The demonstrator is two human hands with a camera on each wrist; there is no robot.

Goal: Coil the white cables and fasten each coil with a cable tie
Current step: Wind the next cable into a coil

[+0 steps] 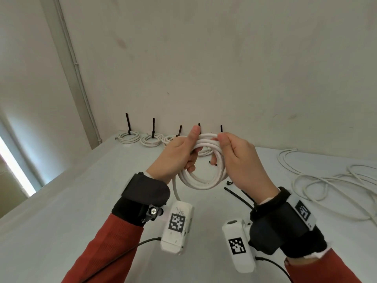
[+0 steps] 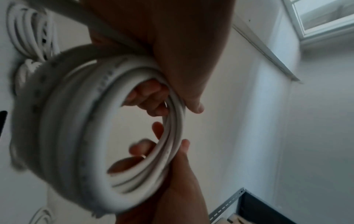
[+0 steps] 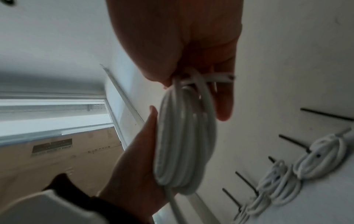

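White wall and a pale worktop [image 1: 102, 201] fill my view, and both of my hands are raised above it on one coil [image 1: 201, 181] of white cable. My left hand [image 1: 179, 156] has its fingers curled through the ring, thumb laid up over the top turns. My right hand [image 1: 240, 158] pinches the top of the loops between thumb and fingers. In the right wrist view a cut end [image 3: 220, 78] pokes out just past those fingers. A short tail [image 1: 175, 189] hangs from under my left palm toward the worktop, so I judge the winding nearly done but not finished.

To finish it well, I should bring that tail round as one last loop the same size as the others. The turns should lie side by side, not crossed. The cable looks stiff, and I expect it to spring open if the pinch slackens. So the left hand should take the whole bundle alone before the right lets go.

That frees the right hand for the loose cable ties [image 1: 238, 198] lying on the worktop just under its wrist. The tie belongs where the ends meet, round every turn.

Farther out, finished coils [image 1: 130, 137] line the foot of the wall, each with a black tie standing up. More uncoiled cable [image 1: 326, 180] sprawls on the worktop to my right.
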